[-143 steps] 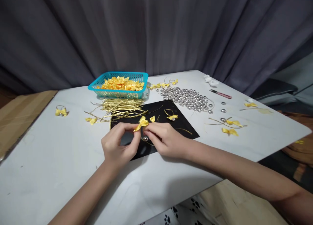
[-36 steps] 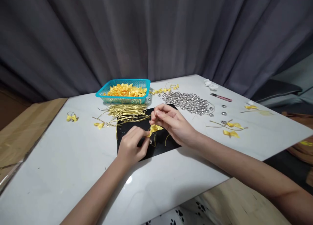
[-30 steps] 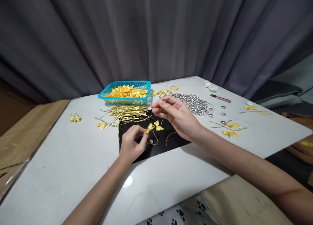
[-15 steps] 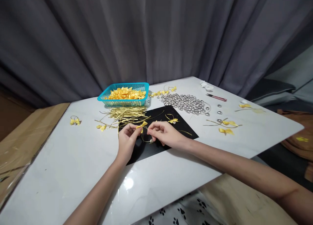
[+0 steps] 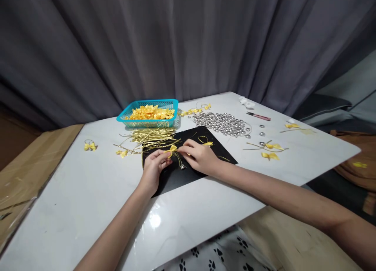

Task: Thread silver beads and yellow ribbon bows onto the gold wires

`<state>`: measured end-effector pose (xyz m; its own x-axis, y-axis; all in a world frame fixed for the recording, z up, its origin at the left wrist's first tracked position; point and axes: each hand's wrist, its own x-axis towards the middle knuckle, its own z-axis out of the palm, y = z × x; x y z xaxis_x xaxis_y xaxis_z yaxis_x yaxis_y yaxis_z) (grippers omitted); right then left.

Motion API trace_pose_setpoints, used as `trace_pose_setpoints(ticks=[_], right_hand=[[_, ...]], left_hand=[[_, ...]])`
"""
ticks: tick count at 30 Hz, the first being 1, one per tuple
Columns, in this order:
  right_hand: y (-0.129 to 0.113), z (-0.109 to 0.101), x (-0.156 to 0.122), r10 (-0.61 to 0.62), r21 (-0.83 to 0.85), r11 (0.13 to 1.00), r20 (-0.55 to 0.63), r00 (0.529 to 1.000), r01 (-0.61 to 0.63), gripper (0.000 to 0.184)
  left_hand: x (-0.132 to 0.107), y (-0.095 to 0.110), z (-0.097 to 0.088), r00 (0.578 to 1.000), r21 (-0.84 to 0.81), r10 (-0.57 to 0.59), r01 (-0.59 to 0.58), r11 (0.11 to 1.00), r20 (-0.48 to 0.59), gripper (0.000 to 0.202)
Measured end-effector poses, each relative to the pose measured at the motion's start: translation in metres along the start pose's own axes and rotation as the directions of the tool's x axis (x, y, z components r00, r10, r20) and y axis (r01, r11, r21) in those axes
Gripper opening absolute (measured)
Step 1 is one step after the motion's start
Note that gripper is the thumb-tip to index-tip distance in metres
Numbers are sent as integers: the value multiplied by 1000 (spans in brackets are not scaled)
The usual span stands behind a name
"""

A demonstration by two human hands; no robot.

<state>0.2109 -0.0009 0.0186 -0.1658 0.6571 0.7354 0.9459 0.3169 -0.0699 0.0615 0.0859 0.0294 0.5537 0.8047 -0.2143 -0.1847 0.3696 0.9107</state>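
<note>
Over a black sheet (image 5: 202, 151) on the white table (image 5: 88, 192), both my hands work on one small yellow ribbon bow (image 5: 172, 149). My left hand (image 5: 154, 170) pinches the bow from the left. My right hand (image 5: 198, 156) pinches a thin gold wire (image 5: 178, 160) that hangs from the bow, with a small silver bell (image 5: 182, 167) at its end. A second yellow bow with a gold loop (image 5: 205, 142) lies on the black sheet just beyond my right hand.
A teal basket (image 5: 147, 121) of yellow bows stands at the back, with a bundle of gold wires (image 5: 149, 135) in front of it. A heap of silver bells (image 5: 225, 123) lies to the right. Loose bows (image 5: 270, 150) and a pink snipper (image 5: 258, 116) lie farther right. Another bow (image 5: 89, 146) sits at the left.
My right hand had reached toward the bells, then came back to the bow. Both hands now pinch the bow and wire close together, slightly farther from me than before.
</note>
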Motion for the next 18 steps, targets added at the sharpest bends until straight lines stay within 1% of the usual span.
trace_pose_setpoints(ticks=[1,2,5,6,7,8,9,11,12,14,15,16,18], right_hand=[[0,0,1,-23,-13,1000,-21,1000,23,22],[0,0,1,-80,-44,996,-41,996,78,25],[-2,1,4,-288,-128,951,-51,956,280,28],[-3,1,4,-324,-125,940,-35,946,317,26],[-4,1,4,-329,-103,940,-12,944,326,25],[-4,2,4,-302,-64,951,12,953,302,25],[-4,3,3,-251,-4,968,36,967,251,25],[-5,6,1,-98,149,985,80,992,86,22],[-4,8,0,-9,216,976,105,994,-14,20],[-4,11,-1,140,290,940,158,977,-182,17],[-3,12,-1,192,297,925,176,965,-238,17],[-3,14,-1,232,297,913,184,955,-279,17],[-3,16,0,276,312,894,184,943,-322,18]], left_hand=[[0,0,0,1000,-8,-13,13,1000,3,28],[1,0,0,1000,-19,-25,25,1000,7,28],[1,0,-1,998,-44,-55,56,997,21,28],[1,0,-1,998,-48,-63,65,997,26,27],[1,1,-1,997,-51,-71,72,996,30,27],[1,1,-1,997,-54,-76,78,995,32,27],[1,2,-1,996,-55,-81,83,995,34,27],[0,3,-1,996,-54,-87,89,995,34,27],[0,4,-1,995,-52,-90,92,994,33,27],[0,4,-1,995,-48,-99,100,994,30,27],[0,4,-1,994,-48,-103,104,993,29,27],[0,4,0,994,-48,-106,108,993,27,27],[0,4,0,993,-49,-114,115,992,25,28]])
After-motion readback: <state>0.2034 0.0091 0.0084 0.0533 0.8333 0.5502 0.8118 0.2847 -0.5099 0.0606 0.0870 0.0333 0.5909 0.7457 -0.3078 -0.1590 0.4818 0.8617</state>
